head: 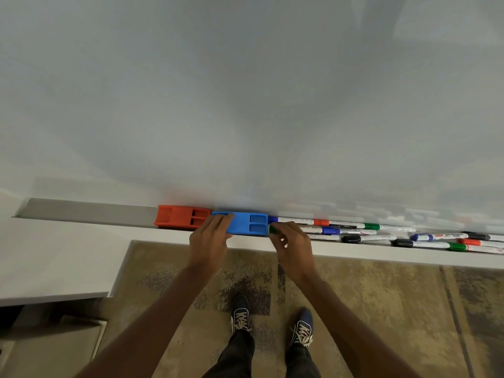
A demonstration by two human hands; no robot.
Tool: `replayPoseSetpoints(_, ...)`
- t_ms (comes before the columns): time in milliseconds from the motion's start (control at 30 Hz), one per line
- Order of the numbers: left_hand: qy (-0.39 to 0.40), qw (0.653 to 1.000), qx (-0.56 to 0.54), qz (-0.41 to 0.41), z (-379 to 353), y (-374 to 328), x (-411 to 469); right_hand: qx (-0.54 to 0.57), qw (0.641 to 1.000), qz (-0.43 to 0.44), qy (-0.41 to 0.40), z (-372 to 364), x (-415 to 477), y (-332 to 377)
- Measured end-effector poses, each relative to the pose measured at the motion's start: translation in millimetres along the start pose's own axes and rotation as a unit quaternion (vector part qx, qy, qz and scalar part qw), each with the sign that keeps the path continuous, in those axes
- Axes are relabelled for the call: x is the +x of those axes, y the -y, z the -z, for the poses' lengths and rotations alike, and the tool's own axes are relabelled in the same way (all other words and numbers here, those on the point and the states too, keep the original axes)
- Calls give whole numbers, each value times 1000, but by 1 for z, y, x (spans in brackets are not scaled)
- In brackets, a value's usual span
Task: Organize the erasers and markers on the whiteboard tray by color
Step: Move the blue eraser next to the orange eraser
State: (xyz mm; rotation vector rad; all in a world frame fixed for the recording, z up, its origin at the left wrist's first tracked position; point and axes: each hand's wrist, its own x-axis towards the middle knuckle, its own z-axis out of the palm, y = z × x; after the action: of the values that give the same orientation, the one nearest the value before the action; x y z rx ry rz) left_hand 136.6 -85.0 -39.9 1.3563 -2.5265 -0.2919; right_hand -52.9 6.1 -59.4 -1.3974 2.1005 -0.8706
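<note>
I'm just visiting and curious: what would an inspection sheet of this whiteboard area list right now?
Surface: grey whiteboard tray, bare along its left stretch; blank whiteboard above.
Job's things: red eraser beside blue eraser; to their right, loose markers with blue, red, green and black caps, colours mixed.
Clutter: nothing seen.
Grips: left hand rests its fingers on the blue eraser's left end; right hand pinches a green-capped marker at the eraser's right end.
Cables: nothing seen.
Surroundings: white ledge, patterned carpet, the person's blue shoes.
</note>
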Motion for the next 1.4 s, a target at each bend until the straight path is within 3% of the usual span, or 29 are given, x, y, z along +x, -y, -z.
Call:
replayPoseSetpoints(500,51,998,37,19,-3,7,10,48,993,-104,22,-26,-5,25)
replayPoseSetpoints(1400,55,998,15,24,-13,6,-2,-6,997,-60,39,-32,-4,10)
